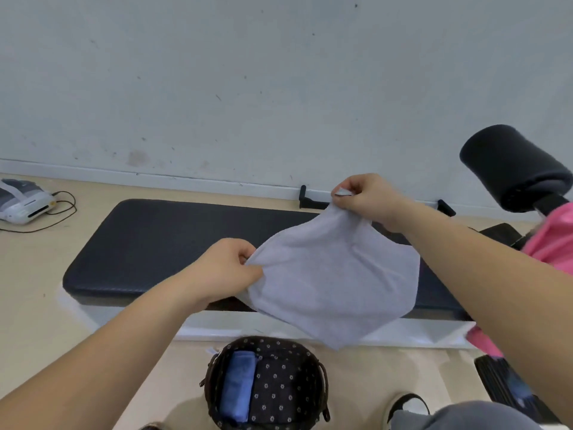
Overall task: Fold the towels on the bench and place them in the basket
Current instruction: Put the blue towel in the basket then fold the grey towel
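Observation:
A light grey towel (335, 274) hangs in the air over the black padded bench (161, 246). My left hand (226, 268) pinches its left corner, and my right hand (369, 197) pinches its upper corner, held higher and farther back. The towel's lower tip droops toward the round dark basket (310, 361) on the floor below. The basket has a flower-print lining and holds a folded blue towel (237, 386) on its left side. A pink towel (555, 240) lies at the bench's right end, partly hidden by my right arm.
A black foam roller pad (511, 166) sticks up at the right end of the bench. A grey and white shoe (21, 200) with a cord lies on the floor at far left. My shoe (406, 408) and knee sit near the basket. A wall runs behind the bench.

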A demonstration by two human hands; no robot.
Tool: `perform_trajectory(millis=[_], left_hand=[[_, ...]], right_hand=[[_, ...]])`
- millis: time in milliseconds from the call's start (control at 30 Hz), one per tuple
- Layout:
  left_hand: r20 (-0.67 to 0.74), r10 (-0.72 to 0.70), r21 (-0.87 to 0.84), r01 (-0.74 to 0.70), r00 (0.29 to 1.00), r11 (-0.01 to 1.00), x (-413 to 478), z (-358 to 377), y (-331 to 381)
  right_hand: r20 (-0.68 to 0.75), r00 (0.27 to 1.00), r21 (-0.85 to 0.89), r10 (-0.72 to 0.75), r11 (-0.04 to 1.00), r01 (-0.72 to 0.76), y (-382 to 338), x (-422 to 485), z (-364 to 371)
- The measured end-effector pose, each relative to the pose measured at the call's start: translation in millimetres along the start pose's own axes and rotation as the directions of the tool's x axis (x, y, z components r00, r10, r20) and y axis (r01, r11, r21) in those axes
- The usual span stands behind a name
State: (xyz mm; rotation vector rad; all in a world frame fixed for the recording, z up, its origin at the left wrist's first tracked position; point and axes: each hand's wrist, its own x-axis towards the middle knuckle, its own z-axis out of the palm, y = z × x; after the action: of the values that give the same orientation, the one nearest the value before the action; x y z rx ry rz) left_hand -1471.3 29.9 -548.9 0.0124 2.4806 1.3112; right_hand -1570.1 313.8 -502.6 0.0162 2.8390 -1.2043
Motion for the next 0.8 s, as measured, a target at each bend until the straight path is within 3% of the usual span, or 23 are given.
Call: perform_trajectory(millis=[167,267,367,433,500,567,633,700,800], left_hand=[[0.032,0.022,-0.19,-0.016,0.999,0.982,-16,-20,6],[0.084,0.141,-0.374,-0.1,0.986,0.922,-29,-29,10],[0.192,0.21,-0.504,-0.088,0.959,0.859,-42,-35,13],[0.226,0.216,-0.544,-0.061,0.95,0.837,-48,-38,14],[0.202,0.205,-0.577,-0.052,0.958,0.815,-50,-39,15],[0.074,0.161,-0.517,-0.1,0.984,0.85,-47,-36,14],[-0.197,0.149,-0.165,-0.183,0.969,0.969,-38,-31,6],[-0.34,0.215,0.156,-0.17,0.916,0.973,-28,-26,1],[-0.356,0.235,0.155,-0.191,0.904,0.969,-15,-20,1]], right_hand=[[0.316,0.937,-0.042,0.148,0.989,-0.142,-6,-49,-61],[0.543,0.813,-0.015,0.212,0.97,-0.243,-8,-81,-89],[0.732,0.664,0.104,0.155,0.937,-0.333,-2,-103,-106],[0.755,0.646,0.184,0.117,0.907,-0.379,3,-113,-112],[0.723,0.681,0.215,0.114,0.9,-0.38,8,-115,-112],[0.618,0.767,0.186,0.174,0.915,-0.358,12,-114,-107],[0.403,0.881,0.025,0.25,0.959,-0.283,22,-109,-98],[0.204,0.937,-0.048,0.283,0.959,-0.279,31,-100,-86],[0.054,0.938,0.149,0.344,0.926,-0.348,44,-83,-66]])
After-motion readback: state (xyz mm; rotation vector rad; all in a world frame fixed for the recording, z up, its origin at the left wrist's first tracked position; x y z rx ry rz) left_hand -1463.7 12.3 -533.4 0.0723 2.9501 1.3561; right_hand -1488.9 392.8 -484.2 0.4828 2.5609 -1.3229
